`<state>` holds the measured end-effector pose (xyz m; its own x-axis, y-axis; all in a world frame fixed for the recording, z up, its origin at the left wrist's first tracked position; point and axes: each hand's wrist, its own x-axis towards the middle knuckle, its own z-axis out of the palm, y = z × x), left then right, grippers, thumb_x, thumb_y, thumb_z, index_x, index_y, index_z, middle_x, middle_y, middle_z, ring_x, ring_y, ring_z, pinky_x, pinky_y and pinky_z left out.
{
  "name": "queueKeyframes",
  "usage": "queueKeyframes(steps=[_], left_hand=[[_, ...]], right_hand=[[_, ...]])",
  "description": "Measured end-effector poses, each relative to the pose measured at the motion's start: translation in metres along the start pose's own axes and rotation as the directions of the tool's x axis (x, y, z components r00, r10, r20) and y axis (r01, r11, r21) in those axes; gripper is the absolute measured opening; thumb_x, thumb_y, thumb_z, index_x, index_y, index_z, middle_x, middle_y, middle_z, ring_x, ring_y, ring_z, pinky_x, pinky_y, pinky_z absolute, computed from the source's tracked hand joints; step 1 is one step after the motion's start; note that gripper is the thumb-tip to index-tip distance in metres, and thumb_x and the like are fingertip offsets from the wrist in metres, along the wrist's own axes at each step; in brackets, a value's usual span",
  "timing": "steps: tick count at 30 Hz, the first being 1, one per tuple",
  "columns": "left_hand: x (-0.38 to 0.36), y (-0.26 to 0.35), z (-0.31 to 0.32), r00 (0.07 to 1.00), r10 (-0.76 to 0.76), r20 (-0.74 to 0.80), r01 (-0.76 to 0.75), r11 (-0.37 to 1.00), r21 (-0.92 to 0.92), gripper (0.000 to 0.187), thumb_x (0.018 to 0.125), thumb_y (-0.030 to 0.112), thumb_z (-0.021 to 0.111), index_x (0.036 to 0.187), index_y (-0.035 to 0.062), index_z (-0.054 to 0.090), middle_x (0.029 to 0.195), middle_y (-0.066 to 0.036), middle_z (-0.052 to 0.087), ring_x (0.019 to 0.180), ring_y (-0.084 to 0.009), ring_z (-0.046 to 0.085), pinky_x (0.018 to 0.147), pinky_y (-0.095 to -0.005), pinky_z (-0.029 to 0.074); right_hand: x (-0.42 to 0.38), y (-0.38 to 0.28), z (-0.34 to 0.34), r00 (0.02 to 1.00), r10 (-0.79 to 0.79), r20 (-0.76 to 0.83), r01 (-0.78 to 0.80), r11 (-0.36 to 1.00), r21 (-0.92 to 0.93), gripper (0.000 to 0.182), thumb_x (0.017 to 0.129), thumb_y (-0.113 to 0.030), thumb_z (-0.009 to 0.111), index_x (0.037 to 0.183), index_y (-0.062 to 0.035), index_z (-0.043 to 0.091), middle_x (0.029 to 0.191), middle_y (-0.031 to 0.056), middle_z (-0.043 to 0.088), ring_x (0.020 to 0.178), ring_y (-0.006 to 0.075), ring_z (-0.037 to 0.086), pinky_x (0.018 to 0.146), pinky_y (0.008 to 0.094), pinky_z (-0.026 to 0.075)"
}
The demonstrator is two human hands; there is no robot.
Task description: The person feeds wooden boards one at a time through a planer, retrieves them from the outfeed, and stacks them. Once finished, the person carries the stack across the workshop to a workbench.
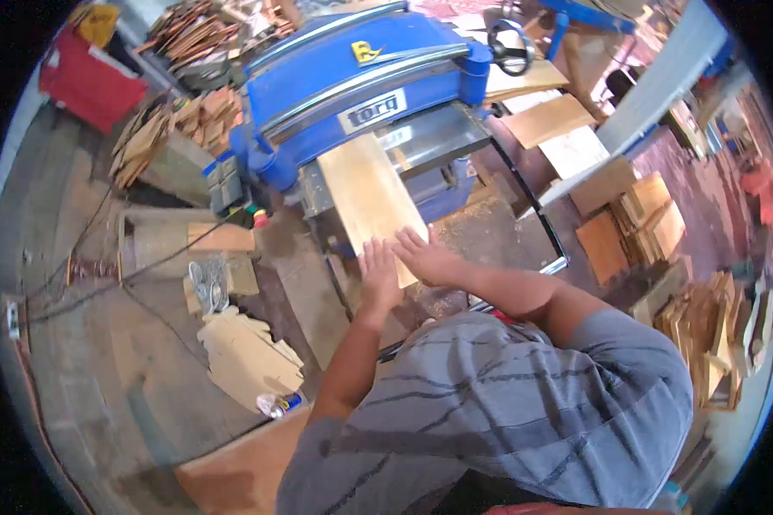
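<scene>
A long pale wooden board (368,187) lies on the metal bed of a blue planer (318,73), its far end against the machine's front below the "torq" label. My left hand (379,273) rests flat on the near part of the board, fingers stretched forward. Beside it, my right hand (428,257) lies with fingers spread over the board's right edge. The hands are close together and neither is wrapped round the board. What the board's far end meets inside the machine is hidden.
A black handwheel (509,47) sits at the machine's right. A metal frame rail (532,202) extends toward me on that side. Wood pieces (704,335) are stacked right, with more scraps (206,39) back left. A cable (129,279) crosses the left floor near a spray can (285,404).
</scene>
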<state>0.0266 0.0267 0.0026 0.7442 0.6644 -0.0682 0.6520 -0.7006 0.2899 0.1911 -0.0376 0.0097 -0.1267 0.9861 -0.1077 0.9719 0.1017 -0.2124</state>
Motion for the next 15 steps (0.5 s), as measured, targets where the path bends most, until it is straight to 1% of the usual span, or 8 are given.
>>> queueKeyframes(steps=[2,4,5,6,7,12,13,15], left_hand=[[0.008,0.0,-0.002,0.999,0.043,0.01,-0.043,0.999,0.026,0.097,0.07,0.01,0.073,0.151,-0.003,0.022,0.157,-0.029,0.018,0.148,-0.0445,0.012,0.12,-0.0524,0.01],[0.014,0.003,-0.014,0.988,-0.069,0.14,0.061,0.996,0.058,0.101,0.07,0.012,0.075,0.152,-0.0018,0.018,0.158,-0.028,0.015,0.148,-0.0433,0.009,0.121,-0.0512,0.008],[0.019,-0.006,-0.007,0.99,-0.038,0.139,0.023,0.994,0.11,0.111,0.068,0.024,0.079,0.152,-0.0027,0.013,0.158,-0.03,0.01,0.149,-0.0446,0.004,0.12,-0.0535,0.006],[0.023,-0.013,0.001,0.989,-0.012,0.144,-0.004,0.993,0.114,0.111,0.068,0.024,0.079,0.152,-0.0027,0.013,0.158,-0.03,0.01,0.149,-0.0446,0.004,0.12,-0.0535,0.006],[0.027,-0.015,0.002,0.988,-0.027,0.149,0.01,0.994,0.113,0.11,0.067,0.023,0.079,0.152,-0.0026,0.014,0.159,-0.03,0.01,0.149,-0.0446,0.004,0.12,-0.0534,0.005],[0.034,-0.013,-0.013,0.99,-0.032,0.136,0.018,0.994,0.106,0.112,0.064,0.02,0.08,0.152,-0.0027,0.013,0.159,-0.029,0.01,0.148,-0.0446,0.006,0.12,-0.0539,0.01],[0.036,-0.01,-0.018,0.988,-0.05,0.146,0.036,0.995,0.097,0.113,0.064,0.019,0.082,0.152,-0.0013,0.014,0.159,-0.029,0.01,0.149,-0.0439,0.007,0.12,-0.0535,0.012],[0.04,-0.01,-0.02,0.989,-0.055,0.141,0.039,0.993,0.11,0.116,0.062,0.02,0.084,0.153,0.0007,0.014,0.159,-0.028,0.01,0.149,-0.0427,0.008,0.121,-0.0517,0.011]], right_hand=[[0.006,0.005,-0.002,0.997,-0.074,-0.003,0.074,0.997,0.002,0.072,0.088,-0.011,0.055,0.152,-0.0054,0.024,0.159,0.0216,0.02,0.149,0.0374,0.018,0.108,0.0734,0.019],[0.01,0.007,-0.004,0.999,-0.039,0.021,0.038,0.999,0.003,0.065,0.09,-0.009,0.051,0.15,-0.004,0.027,0.157,0.0223,0.023,0.148,0.0369,0.019,0.109,0.0726,0.018],[0.016,0.01,0.004,0.998,-0.058,0.003,0.058,0.998,-0.005,0.07,0.088,-0.012,0.056,0.151,-0.0046,0.026,0.158,0.0219,0.021,0.149,0.0361,0.017,0.109,0.0728,0.018],[0.02,0.014,0.011,0.997,-0.082,-0.015,0.081,0.997,-0.014,0.075,0.086,-0.015,0.06,0.152,-0.0053,0.025,0.16,0.0216,0.018,0.149,0.0354,0.016,0.109,0.0731,0.018],[0.019,0.012,-0.005,0.996,-0.072,0.055,0.073,0.997,-0.032,0.079,0.084,-0.017,0.064,0.152,-0.006,0.025,0.16,0.0197,0.018,0.15,0.0337,0.015,0.109,0.0732,0.018],[0.032,0.019,-0.001,0.999,-0.041,-0.009,0.04,0.997,-0.066,0.081,0.084,-0.019,0.067,0.153,-0.0085,0.024,0.161,0.0166,0.02,0.149,0.0329,0.017,0.109,0.0726,0.02],[0.034,0.02,-0.002,0.999,-0.04,-0.011,0.04,0.998,-0.043,0.079,0.084,-0.02,0.067,0.152,-0.0095,0.027,0.16,0.0162,0.021,0.149,0.0332,0.018,0.109,0.0724,0.02],[0.033,0.021,-0.001,0.999,-0.038,-0.018,0.038,0.999,-0.02,0.077,0.084,-0.02,0.067,0.151,-0.0105,0.029,0.16,0.0158,0.022,0.149,0.0336,0.019,0.11,0.0723,0.02]])
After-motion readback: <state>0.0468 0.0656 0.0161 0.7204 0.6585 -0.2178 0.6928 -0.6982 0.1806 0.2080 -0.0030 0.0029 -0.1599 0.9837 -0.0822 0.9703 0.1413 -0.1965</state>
